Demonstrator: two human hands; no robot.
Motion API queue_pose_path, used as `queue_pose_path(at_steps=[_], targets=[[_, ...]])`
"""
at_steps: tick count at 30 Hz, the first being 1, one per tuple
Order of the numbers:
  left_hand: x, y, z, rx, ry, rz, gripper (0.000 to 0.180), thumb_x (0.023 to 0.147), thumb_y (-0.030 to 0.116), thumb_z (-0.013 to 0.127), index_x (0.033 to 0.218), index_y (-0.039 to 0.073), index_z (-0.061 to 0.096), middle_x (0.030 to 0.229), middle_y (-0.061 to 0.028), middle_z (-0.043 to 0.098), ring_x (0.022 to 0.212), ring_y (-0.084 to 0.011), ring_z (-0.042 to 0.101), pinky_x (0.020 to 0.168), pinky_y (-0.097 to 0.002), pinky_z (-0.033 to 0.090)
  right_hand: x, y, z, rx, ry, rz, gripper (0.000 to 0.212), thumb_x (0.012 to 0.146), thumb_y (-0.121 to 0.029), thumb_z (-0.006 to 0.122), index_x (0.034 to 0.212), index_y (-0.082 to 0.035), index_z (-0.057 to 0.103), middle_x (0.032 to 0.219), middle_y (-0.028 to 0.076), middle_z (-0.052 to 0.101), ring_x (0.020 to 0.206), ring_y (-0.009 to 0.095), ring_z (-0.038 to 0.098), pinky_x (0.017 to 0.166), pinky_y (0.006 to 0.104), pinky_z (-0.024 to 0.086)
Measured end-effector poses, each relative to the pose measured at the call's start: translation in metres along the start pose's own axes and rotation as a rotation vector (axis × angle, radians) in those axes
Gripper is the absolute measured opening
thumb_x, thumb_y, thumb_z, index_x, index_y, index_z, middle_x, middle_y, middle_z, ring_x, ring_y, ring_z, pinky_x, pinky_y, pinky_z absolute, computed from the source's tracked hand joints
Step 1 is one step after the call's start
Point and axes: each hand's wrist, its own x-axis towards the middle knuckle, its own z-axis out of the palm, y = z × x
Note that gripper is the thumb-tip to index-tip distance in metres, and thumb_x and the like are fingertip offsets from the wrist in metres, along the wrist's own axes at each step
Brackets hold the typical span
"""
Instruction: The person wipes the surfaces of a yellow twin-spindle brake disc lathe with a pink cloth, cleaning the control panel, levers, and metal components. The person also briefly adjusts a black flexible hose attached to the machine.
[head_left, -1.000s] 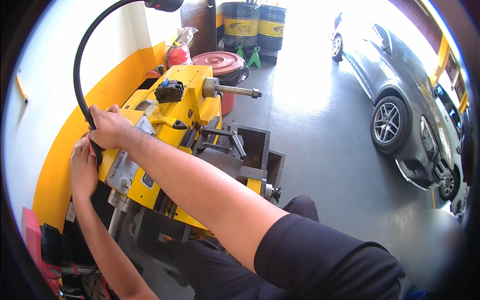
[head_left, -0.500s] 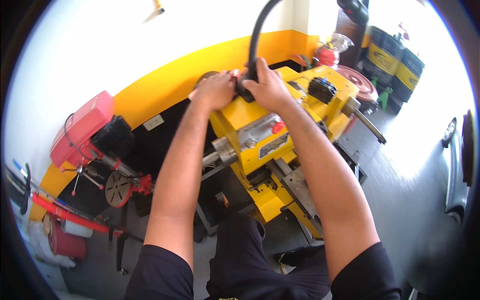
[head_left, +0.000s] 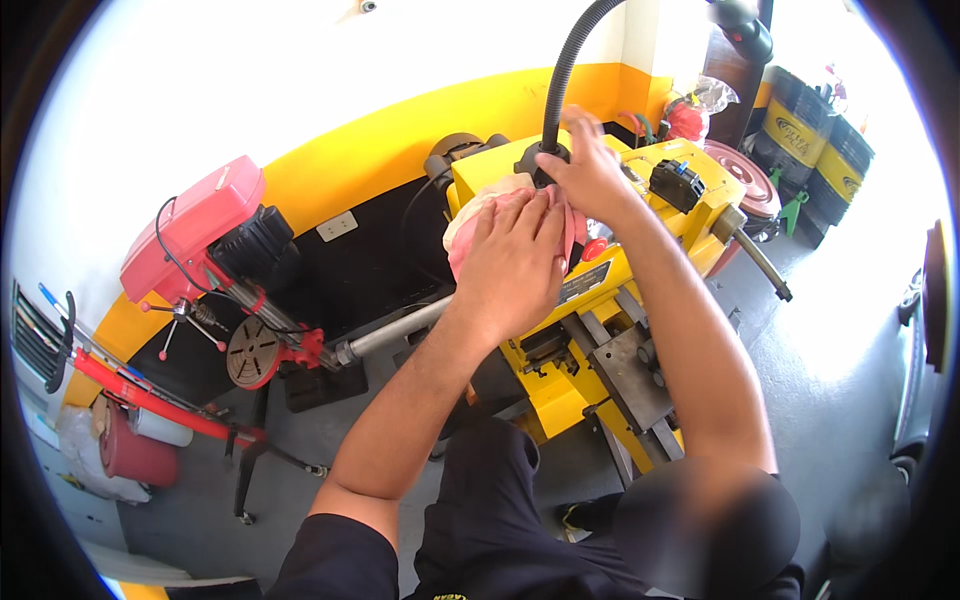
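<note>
A pink and cream cloth (head_left: pixel 466 236) lies bunched against the front of the yellow lathe (head_left: pixel 487 166). My left hand (head_left: pixel 513 268) presses on it with the fingers spread over its folds, covering part of the control panel. A black flexible gooseneck (head_left: pixel 568 72) rises from a round black base on top of the lathe. Beside that base is my right hand (head_left: pixel 598 178), open, its thumb near the base and its fingers raised and slightly blurred. A red button (head_left: pixel 595 249) shows between my hands.
A red drill press (head_left: pixel 205 215) stands left by the wall, near a red hoist frame (head_left: pixel 140 400). From the lathe's left side a metal bar (head_left: pixel 400 328) sticks out; a lever (head_left: pixel 765 268) juts out at right. Yellow-and-black drums (head_left: pixel 797 130) stand at the far right.
My left hand has come from the top of the lathe down to its front with the cloth. The right hand has loosened from the gooseneck's base. The view has shifted slightly.
</note>
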Motion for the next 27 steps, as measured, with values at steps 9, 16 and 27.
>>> queue_pose_path(at_steps=[9,16,27], targets=[[0.004,-0.076,-0.009,-0.542,0.518,-0.276,0.026,0.094,0.003,0.063,0.119,0.001,0.061,0.118,-0.0212,0.071,0.112,-0.0409,0.070,0.100,-0.0456,0.055,-0.090,-0.110,-0.034,0.017,-0.206,-0.313,0.028,0.104,-0.017,0.062,0.130,-0.008,0.065,0.131,0.016,0.066,0.130,0.038,0.058,0.117,0.0505,0.043],[0.013,-0.070,-0.014,-0.469,0.183,-0.313,0.021,0.096,0.008,0.069,0.114,-0.002,0.072,0.112,-0.0203,0.077,0.109,-0.0341,0.075,0.098,-0.0415,0.056,-0.050,-0.072,-0.050,-0.147,-0.341,0.113,0.026,0.090,-0.010,0.057,0.110,-0.006,0.074,0.121,0.014,0.068,0.118,0.035,0.064,0.114,0.0488,0.045],[0.032,-0.097,0.000,-0.569,0.145,-0.327,0.017,0.097,0.007,0.067,0.111,-0.001,0.072,0.110,-0.0128,0.078,0.106,-0.0254,0.075,0.097,-0.0376,0.057,-0.047,-0.008,-0.057,-0.189,-0.222,0.231,0.027,0.099,-0.024,0.062,0.118,-0.005,0.069,0.119,0.019,0.073,0.121,0.037,0.069,0.112,0.0521,0.047]])
